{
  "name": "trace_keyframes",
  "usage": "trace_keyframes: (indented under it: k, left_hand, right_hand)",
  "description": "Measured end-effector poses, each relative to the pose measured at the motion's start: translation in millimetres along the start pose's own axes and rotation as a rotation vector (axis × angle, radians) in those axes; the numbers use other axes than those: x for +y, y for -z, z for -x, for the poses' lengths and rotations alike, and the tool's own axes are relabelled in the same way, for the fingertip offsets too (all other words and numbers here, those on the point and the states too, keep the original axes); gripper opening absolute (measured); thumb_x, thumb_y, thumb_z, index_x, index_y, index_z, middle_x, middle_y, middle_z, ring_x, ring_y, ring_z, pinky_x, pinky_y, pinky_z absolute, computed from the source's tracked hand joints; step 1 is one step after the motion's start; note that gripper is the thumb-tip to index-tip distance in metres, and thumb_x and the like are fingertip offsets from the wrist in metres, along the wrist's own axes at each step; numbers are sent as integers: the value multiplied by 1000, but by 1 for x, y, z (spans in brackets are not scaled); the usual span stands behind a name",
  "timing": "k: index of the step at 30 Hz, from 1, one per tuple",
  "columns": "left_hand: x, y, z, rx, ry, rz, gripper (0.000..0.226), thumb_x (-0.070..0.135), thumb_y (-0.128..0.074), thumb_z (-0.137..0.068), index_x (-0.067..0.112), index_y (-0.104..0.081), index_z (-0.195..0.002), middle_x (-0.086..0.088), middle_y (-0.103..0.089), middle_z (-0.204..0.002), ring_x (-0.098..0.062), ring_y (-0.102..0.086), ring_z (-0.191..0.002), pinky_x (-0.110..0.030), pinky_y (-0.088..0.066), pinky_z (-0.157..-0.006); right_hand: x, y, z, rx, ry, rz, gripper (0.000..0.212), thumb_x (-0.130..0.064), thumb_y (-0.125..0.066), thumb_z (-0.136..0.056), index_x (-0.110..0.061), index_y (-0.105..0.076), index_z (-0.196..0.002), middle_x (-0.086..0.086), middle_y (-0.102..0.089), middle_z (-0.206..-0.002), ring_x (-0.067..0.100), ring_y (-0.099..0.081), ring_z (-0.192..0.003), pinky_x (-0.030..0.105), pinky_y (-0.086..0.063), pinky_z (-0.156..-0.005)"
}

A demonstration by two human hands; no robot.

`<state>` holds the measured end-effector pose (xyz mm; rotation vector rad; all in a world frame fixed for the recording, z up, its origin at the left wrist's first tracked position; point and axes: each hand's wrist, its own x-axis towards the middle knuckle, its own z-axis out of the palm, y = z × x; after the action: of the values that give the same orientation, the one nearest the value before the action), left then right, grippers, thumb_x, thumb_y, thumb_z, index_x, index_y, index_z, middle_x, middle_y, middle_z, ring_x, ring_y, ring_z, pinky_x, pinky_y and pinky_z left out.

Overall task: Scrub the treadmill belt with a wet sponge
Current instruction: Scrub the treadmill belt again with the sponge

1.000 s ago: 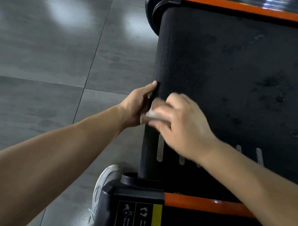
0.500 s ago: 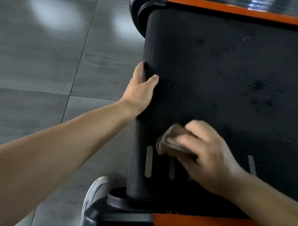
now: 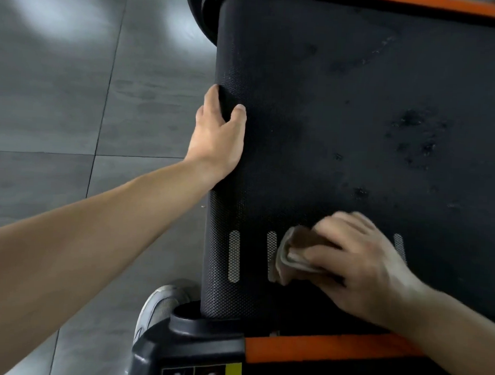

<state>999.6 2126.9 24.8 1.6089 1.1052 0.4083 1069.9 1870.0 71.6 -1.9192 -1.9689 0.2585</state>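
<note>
- Black textured treadmill belt lies flat before you.
- Right hand clenches the tan sponge at the belt's near end; press firmly toward its dark spots.
- Left hand grips the belt's edge.

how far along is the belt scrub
Early to midway, at a guess. No patch looks plainly finished. In hand: the right hand presses the sponge on the belt by the white stripes, while the left hand grips the belt's edge. Left: the dark blotches farther up.
</note>
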Motion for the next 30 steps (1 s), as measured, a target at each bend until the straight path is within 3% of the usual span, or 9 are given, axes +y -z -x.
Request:
trace_keyframes:
  k: [2, 4, 7, 10, 15, 20, 25, 27, 30]
  left_hand:
    - [2, 0, 2, 12, -33, -33, 59, 48, -42, -95, 26, -38, -149, -1, -50, -146, -23, -52, -126, -46, -42, -109]
    - [3, 1, 4, 0, -46, -62, 59, 46, -42, -96, 24, -38, -150, -3, -47, -149, -23, -50, -129, -45, -41, -110]
    - [6, 1, 7, -8, -45, -65, 62, 47, -41, -95, 26, -34, -153, -1, -46, -151, -22, -48, -131, -44, -39, -113]
    - [7, 0, 8, 4, -34, -79, 61, 41, -42, -102, 27, -27, -159, 0, -39, -156, -19, -44, -136, -36, -34, -114]
    - [7, 0, 6, 21, -30, -82, 60, 38, -44, -103, 27, -26, -159, -2, -40, -155, -21, -45, -134, -33, -35, -107]
    - [8, -1, 4, 28, -35, -100, 54, 36, -44, -102, 25, -33, -154, -5, -43, -150, -25, -48, -128, -35, -37, -102]
    - [10, 2, 2, -4, -11, -98, 54, 39, -44, -99, 24, -35, -150, -6, -47, -145, -26, -50, -125, -44, -43, -105]
    - [16, 1, -3, 11, -5, -107, 55, 37, -46, -97, 23, -35, -149, -6, -48, -143, -28, -51, -126, -46, -43, -106]
    - [27, -3, -8, -23, -27, -161, 61, 35, -44, -101, 31, -24, -158, -4, -36, -155, -27, -40, -138, -41, -34, -113]
  right_hand:
    - [14, -1, -9, 135, -130, 51, 32, -35, -60, -100, -10, -74, -86, 5, -53, -80, 26, -50, -71, 45, -43, -65]
    - [9, -6, -7, 177, -228, 18, 26, -32, -67, -95, -10, -75, -84, 2, -51, -80, 24, -49, -72, 45, -43, -66]
    - [-17, -5, 17, 26, -125, -53, 21, -35, -66, -91, -16, -75, -88, 1, -56, -86, 21, -53, -79, 37, -44, -75]
    - [-2, 2, 7, -2, -29, -58, 23, -35, -63, -94, -17, -75, -88, 3, -57, -81, 24, -52, -73, 37, -42, -68]
    - [60, -1, -59, 363, -432, 64, 28, -40, -65, -90, -13, -70, -85, -2, -47, -80, 26, -53, -75, 36, -43, -66]
    - [27, -11, -44, 188, -129, 11, 32, -36, -68, -94, -8, -70, -78, -2, -42, -78, 27, -48, -68, 38, -40, -63]
    - [85, 3, -90, 375, -492, 151, 31, -42, -65, -92, -12, -71, -99, -2, -50, -86, 24, -55, -82, 36, -45, -69]
    - [62, -5, -83, 364, -409, 119, 30, -41, -65, -92, -11, -70, -93, -3, -47, -84, 23, -53, -78, 35, -42, -66]
    - [47, -7, -68, 178, -155, 53, 27, -36, -68, -93, -9, -70, -87, 0, -48, -80, 21, -48, -72, 33, -38, -66]
